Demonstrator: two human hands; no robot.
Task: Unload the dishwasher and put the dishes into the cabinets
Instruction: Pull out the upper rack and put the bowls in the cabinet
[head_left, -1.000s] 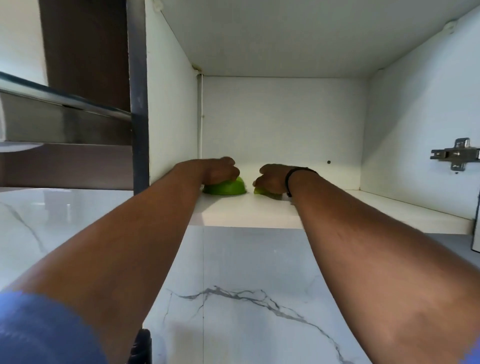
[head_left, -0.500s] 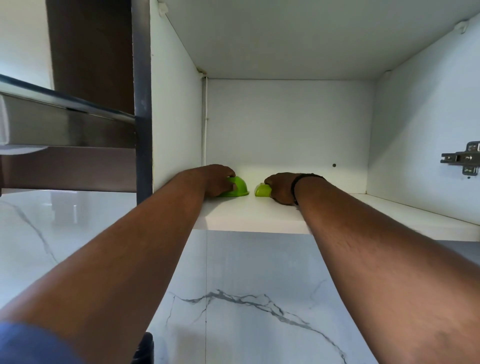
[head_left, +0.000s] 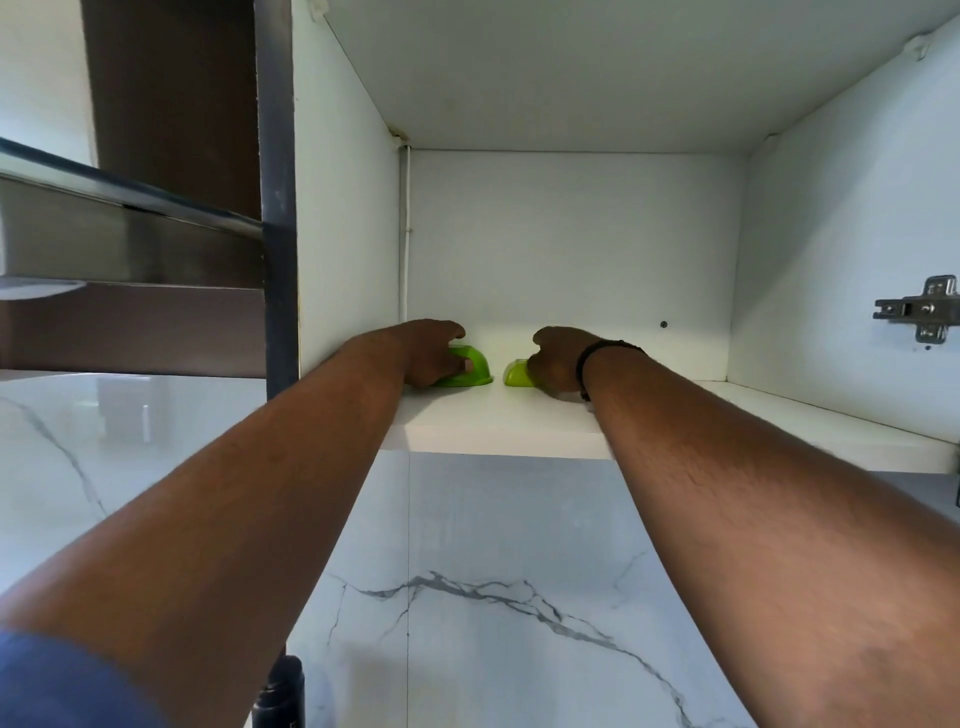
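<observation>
Two green bowls sit upside down on the white cabinet shelf (head_left: 498, 426), deep inside. My left hand (head_left: 431, 353) grips the left green bowl (head_left: 475, 369), thumb on its dome. My right hand (head_left: 558, 361), with a black band on the wrist, covers most of the right green bowl (head_left: 515, 374); only that bowl's left edge shows. A small gap separates the two bowls. Both forearms reach up into the open cabinet.
The cabinet's white left wall (head_left: 348, 234) and right wall with a metal hinge (head_left: 922, 314) bound the shelf. A dark frame post (head_left: 278, 208) and a steel hood (head_left: 124, 228) stand left. Marble wall tile (head_left: 467, 597) lies below the shelf.
Both hands have pushed the green bowls deeper onto the shelf, away from its front edge. The bowls stay side by side under my hands.
</observation>
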